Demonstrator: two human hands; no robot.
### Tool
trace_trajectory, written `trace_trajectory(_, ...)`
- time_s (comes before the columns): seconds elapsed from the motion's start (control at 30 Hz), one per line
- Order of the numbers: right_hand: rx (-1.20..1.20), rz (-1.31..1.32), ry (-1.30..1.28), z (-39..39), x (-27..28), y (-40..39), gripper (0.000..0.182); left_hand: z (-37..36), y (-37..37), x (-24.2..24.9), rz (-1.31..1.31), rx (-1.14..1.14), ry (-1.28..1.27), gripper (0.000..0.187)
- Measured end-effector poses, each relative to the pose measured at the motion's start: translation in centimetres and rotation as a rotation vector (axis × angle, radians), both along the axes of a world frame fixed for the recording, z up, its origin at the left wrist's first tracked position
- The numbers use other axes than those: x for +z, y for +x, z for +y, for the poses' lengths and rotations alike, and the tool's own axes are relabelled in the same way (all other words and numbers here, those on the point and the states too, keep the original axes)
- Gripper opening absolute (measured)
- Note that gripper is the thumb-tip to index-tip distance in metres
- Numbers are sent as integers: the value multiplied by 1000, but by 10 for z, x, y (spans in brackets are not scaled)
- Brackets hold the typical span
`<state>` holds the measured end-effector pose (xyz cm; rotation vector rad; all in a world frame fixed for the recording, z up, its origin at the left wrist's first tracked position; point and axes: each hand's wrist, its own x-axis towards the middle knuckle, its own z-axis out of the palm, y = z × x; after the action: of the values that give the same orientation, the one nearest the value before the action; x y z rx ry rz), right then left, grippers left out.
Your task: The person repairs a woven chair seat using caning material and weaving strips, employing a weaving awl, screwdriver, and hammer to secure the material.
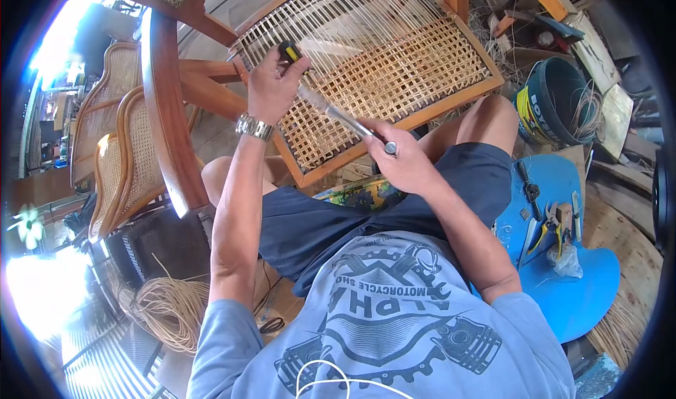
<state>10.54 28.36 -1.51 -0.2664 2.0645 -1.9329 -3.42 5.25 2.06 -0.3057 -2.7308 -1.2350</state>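
My left hand [273, 82], with a metal-band watch on its wrist, is closed around the black-and-yellow handle [288, 50] of a screwdriver-like tool at the left side of a wooden chair seat frame [394, 135]. The tool's tip is hidden. My right hand [401, 161] grips a shiny metal bar-shaped tool [348, 121]; its far end, close to my left hand, is blurred. Woven cane [401, 68] forms an open lattice over the near part of the seat. Farther off, the strands run mostly in one direction.
Caned chair backs [116, 153] stand at the left behind a curved wooden leg [162, 110]. A coil of cane [172, 311] lies below them. At the right are a dark bucket [556, 96] and a blue plastic surface [584, 293] bearing pliers [546, 233] and other tools.
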Motion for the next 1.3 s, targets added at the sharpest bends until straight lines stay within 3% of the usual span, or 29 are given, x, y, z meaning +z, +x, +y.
trace_trajectory(0.03,-74,-19,25,-3,2,1,38,-3,2,0,-1,-3,0,29)
trace_trajectory(0.17,99,-7,-3,23,14,27,36,-11,3,0,64,-16,105,26)
trace_trajectory(0.23,19,-60,-115,31,11,32,36,-7,7,1,54,-29,214,24)
trace_trajectory(0.37,-260,-196,-109,57,9,9,37,5,14,4,-77,-34,55,24)
trace_trajectory(0.57,-354,-142,-136,56,22,-19,37,15,16,6,-59,-65,-38,33)
trace_trajectory(0.6,-351,-143,-137,58,21,-21,37,16,16,8,-66,-62,-83,34)
trace_trajectory(0.67,-53,-181,-51,66,18,-21,37,10,9,0,-75,-87,-100,33)
trace_trajectory(0.8,-154,-255,-157,77,18,-10,37,2,11,5,-55,-64,149,27)
trace_trajectory(0.87,-284,-222,-204,79,16,-9,38,6,15,4,-14,-72,106,29)
trace_trajectory(1.1,-298,-202,-144,70,11,-2,39,24,26,7,-75,-109,-92,30)
trace_trajectory(1.17,-33,-247,-62,86,9,-2,40,20,25,9,-122,-101,31,25)
trace_trajectory(1.23,-135,-260,-51,88,18,2,38,17,27,13,-99,-78,32,26)
trace_trajectory(1.3,-286,-312,-214,93,14,3,37,16,26,14,-82,-88,60,26)
